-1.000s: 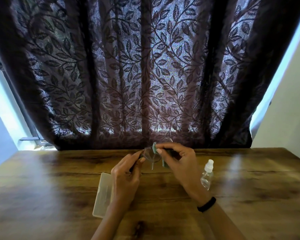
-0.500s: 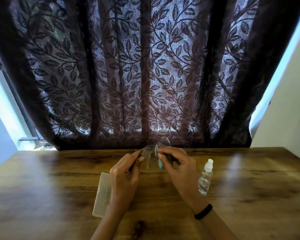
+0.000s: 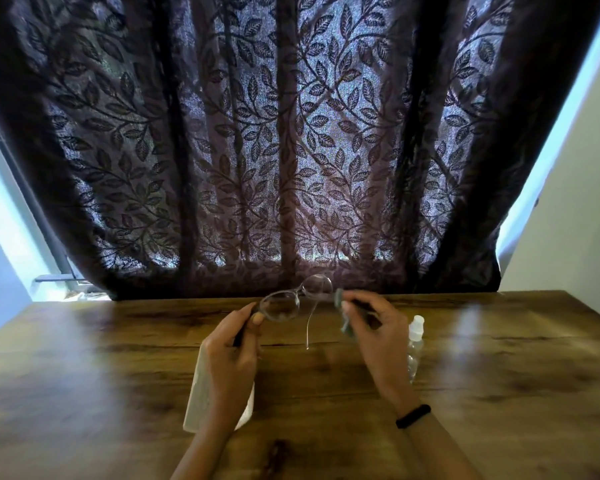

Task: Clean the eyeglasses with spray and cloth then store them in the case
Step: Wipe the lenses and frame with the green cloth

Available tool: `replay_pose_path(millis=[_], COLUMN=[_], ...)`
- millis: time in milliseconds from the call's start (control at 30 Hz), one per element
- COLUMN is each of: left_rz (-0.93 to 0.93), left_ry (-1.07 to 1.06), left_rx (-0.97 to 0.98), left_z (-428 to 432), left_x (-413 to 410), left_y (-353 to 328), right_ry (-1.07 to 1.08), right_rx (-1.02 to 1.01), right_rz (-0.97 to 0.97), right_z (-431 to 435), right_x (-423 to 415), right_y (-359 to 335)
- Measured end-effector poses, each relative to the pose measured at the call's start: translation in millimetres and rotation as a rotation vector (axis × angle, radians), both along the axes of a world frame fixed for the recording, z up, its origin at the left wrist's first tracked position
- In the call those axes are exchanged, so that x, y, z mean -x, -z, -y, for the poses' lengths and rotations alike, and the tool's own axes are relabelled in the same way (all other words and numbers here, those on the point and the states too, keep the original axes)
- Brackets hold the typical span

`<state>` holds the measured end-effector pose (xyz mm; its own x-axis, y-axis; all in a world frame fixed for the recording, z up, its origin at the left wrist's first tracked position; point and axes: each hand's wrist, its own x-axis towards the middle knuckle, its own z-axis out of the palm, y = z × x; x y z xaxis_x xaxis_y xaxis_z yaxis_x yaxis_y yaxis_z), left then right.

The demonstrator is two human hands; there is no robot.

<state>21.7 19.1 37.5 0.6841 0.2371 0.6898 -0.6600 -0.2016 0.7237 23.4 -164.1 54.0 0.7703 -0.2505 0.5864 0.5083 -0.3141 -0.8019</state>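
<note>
the eyeglasses (image 3: 293,301) were held above the worktop (image 3: 499,393), between the hands. the left hand (image 3: 231,355) was closed on the frame's left end; the right hand (image 3: 374,336) was pinched on the cloth (image 3: 343,315), just beside the right lens. the case (image 3: 201,393) lay under the left hand, the spray bottle (image 3: 415,337) beyond the right. the frame looked light and fragile: grip at the rim, not the lenses.

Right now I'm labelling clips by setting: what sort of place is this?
Probably a room at home: a wooden table pushed up to a window hung with a leaf-patterned lace curtain, plain walls beside it.
</note>
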Motion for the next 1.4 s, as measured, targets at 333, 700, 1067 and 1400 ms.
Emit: replay_pose_path(millis=[333, 700, 1067, 1400], left_rz=[-0.187, -0.385, -0.352, -0.486], left_ry=[0.124, 0.330, 0.233, 0.212], left_rx=[0.155, 0.444, 0.576, 0.236], left_z=[0, 0, 9, -15], left_x=[3, 2, -3, -7], left_y=[1, -2, 0, 21], right_ry=[-0.187, -0.295, -0.214, -0.118], right_rx=[-0.290, -0.364, -0.388, -0.437], right_rz=[-0.113, -0.219, -0.320, -0.268], right_z=[1, -1, -16, -8], right_x=[-14, -18, -13, -11], right_y=[-15, -12, 26, 21])
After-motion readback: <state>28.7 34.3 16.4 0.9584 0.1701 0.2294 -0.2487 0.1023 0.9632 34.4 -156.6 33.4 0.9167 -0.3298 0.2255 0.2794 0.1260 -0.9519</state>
